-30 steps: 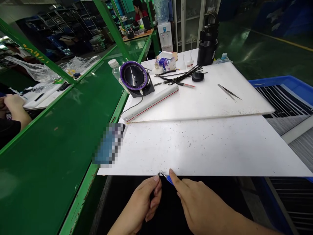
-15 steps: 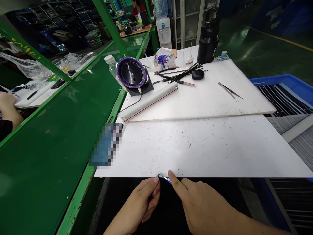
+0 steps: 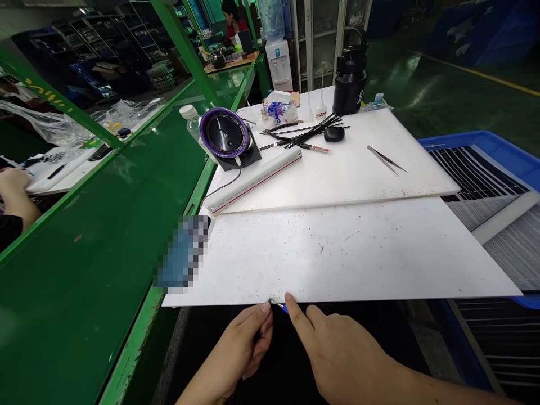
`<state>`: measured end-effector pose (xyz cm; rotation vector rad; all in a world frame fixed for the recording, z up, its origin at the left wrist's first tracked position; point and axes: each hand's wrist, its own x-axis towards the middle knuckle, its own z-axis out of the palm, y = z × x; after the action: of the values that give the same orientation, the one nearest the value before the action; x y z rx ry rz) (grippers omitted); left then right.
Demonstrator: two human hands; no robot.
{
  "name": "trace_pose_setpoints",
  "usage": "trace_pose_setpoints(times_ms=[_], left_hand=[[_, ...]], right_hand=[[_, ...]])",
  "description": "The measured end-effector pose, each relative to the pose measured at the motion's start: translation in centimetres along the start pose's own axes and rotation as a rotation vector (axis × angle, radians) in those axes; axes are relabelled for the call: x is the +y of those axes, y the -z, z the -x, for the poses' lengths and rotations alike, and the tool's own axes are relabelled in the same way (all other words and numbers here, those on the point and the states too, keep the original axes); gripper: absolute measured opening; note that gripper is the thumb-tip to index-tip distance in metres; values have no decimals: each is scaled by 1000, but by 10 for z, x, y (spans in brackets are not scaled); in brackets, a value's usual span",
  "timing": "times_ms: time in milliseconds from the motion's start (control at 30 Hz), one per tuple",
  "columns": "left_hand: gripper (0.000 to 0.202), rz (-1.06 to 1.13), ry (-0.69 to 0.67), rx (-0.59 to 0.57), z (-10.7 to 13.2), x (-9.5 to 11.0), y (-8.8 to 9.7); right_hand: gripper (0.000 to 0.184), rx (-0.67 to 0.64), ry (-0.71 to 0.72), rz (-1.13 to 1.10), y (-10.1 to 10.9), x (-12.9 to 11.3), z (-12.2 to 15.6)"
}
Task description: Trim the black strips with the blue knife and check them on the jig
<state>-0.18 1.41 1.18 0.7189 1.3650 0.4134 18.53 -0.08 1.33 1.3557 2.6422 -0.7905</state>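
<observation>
Tool: a blue-handled tool (image 3: pixel 282 306) with a metal tip sits at the near edge of the white board (image 3: pixel 337 253), between both hands.
Right hand (image 3: pixel 337 354): forefinger stretched along the blue handle, pinching it.
Left hand (image 3: pixel 240 351): fingers curled in tight, forefinger at the metal tip; a grip there cannot be made out.
Beyond: a ruler (image 3: pixel 257 180), tweezers (image 3: pixel 386 160) and a purple-ringed disc (image 3: pixel 223 133) lie on a second board (image 3: pixel 358 174).
Left edge: a co-worker's hand (image 3: pixel 14 183) rests at another bench.

matt white board (image 3: pixel 337 253), glossy metal tweezers (image 3: pixel 386 160)
</observation>
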Motion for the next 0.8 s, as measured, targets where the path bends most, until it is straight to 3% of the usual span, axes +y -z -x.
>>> trace_pose_setpoints(times_ms=[433,533,667,800], left_hand=[[40,-76,8,-81,1,7,11],[39,-93,2,-97,1,8,12],[38,-102,-6,-121,0,9,13],[38,-98,-5,-131,-1,8,14]], right_hand=[[91,31,-38,32,-2,-3,3],[94,43,-28,-80,0,2,5],[80,50,-18,-318,3,10,10],[74,87,-2,-383,2,12,12]])
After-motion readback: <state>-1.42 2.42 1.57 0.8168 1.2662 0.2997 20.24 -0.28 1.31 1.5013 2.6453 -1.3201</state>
